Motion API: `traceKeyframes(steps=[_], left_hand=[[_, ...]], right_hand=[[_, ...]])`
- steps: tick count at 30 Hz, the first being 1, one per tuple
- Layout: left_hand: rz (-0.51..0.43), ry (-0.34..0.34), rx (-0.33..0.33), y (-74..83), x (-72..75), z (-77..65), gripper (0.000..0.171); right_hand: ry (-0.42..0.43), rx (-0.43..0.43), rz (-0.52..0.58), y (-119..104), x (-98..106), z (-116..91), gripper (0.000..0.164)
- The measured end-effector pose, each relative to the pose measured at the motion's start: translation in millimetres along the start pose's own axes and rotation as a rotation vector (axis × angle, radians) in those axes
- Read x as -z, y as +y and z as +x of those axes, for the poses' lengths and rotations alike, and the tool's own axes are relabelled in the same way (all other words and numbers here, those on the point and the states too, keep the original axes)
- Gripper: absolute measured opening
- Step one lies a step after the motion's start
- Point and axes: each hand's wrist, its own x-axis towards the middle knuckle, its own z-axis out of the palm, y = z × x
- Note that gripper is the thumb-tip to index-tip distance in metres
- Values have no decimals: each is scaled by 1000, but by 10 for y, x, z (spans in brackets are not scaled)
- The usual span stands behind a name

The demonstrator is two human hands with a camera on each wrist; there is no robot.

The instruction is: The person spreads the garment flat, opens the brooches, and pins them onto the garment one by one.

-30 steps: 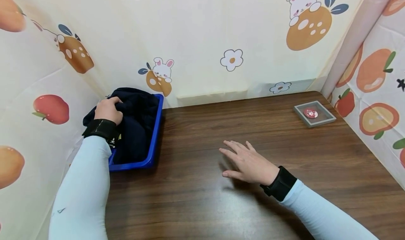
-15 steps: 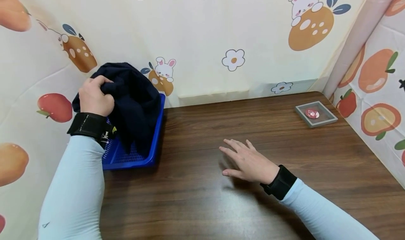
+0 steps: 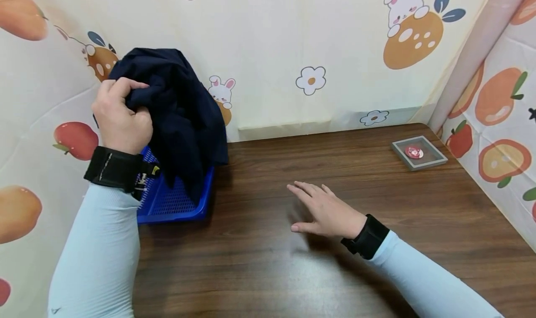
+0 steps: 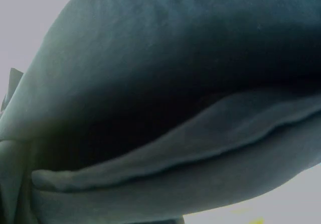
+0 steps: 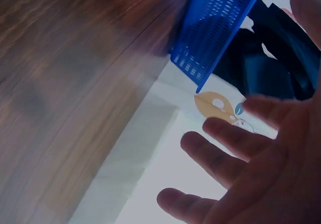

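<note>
My left hand (image 3: 123,118) grips dark cloth (image 3: 182,106) over the blue basket (image 3: 171,212); I have the right hand (image 3: 328,212) spread above the desk (image 3: 247,248)

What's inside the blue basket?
The near part of the blue basket shows its perforated floor. The dark cloth, held in the left grip, hides much of the far part; anything there cannot be seen.

1 grey tray (image 3: 428,155) on brown table (image 3: 251,267)

L grip (image 3: 122,118) holds dk navy cloth (image 3: 180,108) over blue bskt (image 3: 171,218).
</note>
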Motion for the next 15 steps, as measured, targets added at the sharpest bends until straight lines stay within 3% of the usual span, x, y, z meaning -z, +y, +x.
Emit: traceKeyframes(steps=[4, 7, 11, 15], left_hand=[[-71, 39, -32, 218, 26, -17, 25], [-101, 46, -106, 371, 52, -49, 26], [-139, 73, -170, 562, 68, -92, 26], [-204, 97, -168, 736, 62, -122, 24]], right_hand=[[14, -16, 187, 9, 28, 165, 104], [48, -54, 336, 13, 74, 312, 111], [151, -71, 475, 0, 162, 487, 115], [232, -76, 584, -45, 251, 612, 115]])
